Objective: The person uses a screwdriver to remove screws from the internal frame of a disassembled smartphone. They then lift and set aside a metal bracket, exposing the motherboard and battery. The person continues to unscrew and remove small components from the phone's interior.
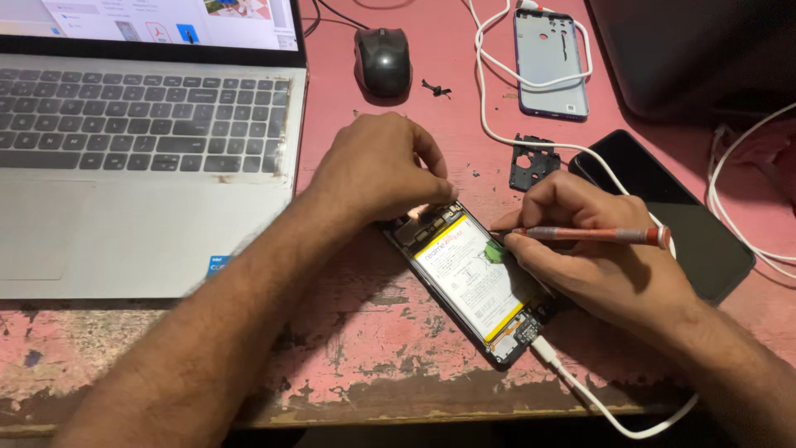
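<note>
Worn pink table (365, 348); left hand (377, 170) hides opened phone (473, 282) top.

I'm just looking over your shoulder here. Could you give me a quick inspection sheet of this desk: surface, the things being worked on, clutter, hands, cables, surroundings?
Surface: pink table, paint worn and chipped near the front edge.
Job's things: opened phone, back off, white battery showing; red screwdriver.
Clutter: detached phone back cover, small black frame part, second dark phone face up, small black scrap.
Hands: left hand rests on the opened phone's top end; right hand holds the screwdriver, tip at the phone's edge.
Cables: white cable plugged into the opened phone's bottom; another white cable loops over the back cover.
Surroundings: open laptop, black mouse.
</note>
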